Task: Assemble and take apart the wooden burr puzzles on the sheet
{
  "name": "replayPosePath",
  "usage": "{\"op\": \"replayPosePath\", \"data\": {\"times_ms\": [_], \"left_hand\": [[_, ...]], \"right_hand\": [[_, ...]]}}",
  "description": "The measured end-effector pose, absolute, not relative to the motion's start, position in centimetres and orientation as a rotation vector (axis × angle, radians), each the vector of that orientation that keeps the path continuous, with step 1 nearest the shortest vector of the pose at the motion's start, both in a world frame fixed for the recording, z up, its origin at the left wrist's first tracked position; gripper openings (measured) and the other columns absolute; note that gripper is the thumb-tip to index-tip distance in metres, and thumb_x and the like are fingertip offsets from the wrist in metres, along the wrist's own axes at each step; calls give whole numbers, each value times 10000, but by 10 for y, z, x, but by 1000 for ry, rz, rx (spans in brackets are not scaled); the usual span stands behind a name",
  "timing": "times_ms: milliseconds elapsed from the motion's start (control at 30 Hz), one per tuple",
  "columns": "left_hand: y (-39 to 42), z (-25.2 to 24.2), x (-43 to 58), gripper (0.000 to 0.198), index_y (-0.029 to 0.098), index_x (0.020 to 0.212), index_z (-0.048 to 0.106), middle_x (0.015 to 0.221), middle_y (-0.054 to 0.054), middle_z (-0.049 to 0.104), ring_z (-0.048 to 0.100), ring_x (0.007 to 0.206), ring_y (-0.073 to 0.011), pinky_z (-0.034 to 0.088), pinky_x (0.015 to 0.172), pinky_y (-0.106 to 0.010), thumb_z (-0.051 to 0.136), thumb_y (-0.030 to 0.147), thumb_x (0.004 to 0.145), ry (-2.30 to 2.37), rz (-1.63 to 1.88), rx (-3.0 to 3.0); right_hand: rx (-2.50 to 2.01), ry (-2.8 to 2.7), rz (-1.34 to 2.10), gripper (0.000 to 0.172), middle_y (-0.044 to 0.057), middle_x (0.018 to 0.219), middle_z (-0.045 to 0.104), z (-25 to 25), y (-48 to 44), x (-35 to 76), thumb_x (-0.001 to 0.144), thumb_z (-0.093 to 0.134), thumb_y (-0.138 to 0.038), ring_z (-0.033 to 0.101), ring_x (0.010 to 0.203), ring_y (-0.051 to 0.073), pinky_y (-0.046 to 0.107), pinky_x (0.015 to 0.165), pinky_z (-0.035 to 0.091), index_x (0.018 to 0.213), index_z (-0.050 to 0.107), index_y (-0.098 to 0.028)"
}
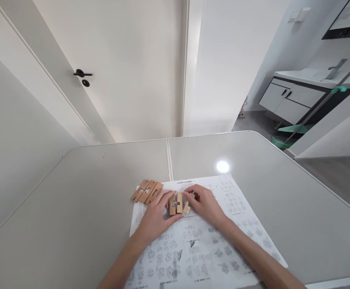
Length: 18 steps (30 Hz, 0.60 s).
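Two notched wooden puzzle blocks stand side by side on the printed sheet (193, 261): a left block (172, 205) and a middle block (180, 203). My left hand (155, 216) curls around them, its fingers at the far end and its thumb at the near end of the left block. From the right, my right hand (205, 202) has its bent fingertips against the top of the middle block. A third wooden block (187, 208) lies slanted beside them, partly hidden under my right hand. Several notched wooden blocks (147, 192) lie in a slanted row beyond my left hand.
The sheet, covered in small printed diagrams, lies on a grey folding table (87, 208) with a centre seam (169, 160). A white door (133, 72) stands behind the table. At the right, a washbasin cabinet (295, 94) and a green-and-grey pole (319, 102) show through an opening.
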<state>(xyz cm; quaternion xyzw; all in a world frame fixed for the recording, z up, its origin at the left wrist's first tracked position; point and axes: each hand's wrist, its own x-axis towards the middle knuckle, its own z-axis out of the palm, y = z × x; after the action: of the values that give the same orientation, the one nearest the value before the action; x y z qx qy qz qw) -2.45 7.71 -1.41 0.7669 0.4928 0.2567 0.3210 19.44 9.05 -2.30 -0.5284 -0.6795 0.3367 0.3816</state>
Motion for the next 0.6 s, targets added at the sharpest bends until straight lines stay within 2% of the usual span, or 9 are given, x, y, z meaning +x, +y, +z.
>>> {"op": "replayPosePath", "data": {"times_ms": [200,400,600], "left_hand": [[77,-11,-21,660,352,1416,538,1401,-56,624,650,1127,-301,538,991,-474,800,423,815,1295,666,1991],[76,-13,-18,680,376,1413,530,1374,-46,640,691,969,-276,573,827,-417,816,408,797,1267,667,1962],[75,-13,-17,707,367,1438,481,1335,-50,660,665,1113,-315,539,942,-464,811,401,814,1283,646,1993]], "right_hand": [[-1287,-1764,830,302,74,991,720,-28,88,190,1040,502,-469,635,711,207,371,654,544,1014,695,-238],[-1190,-1805,908,230,66,1075,711,-33,87,188,1044,518,-412,655,748,201,355,656,554,1098,679,-257],[-1107,-1786,977,230,88,1199,638,-33,84,186,1051,500,-381,678,817,194,358,724,588,1153,668,-261]]}}
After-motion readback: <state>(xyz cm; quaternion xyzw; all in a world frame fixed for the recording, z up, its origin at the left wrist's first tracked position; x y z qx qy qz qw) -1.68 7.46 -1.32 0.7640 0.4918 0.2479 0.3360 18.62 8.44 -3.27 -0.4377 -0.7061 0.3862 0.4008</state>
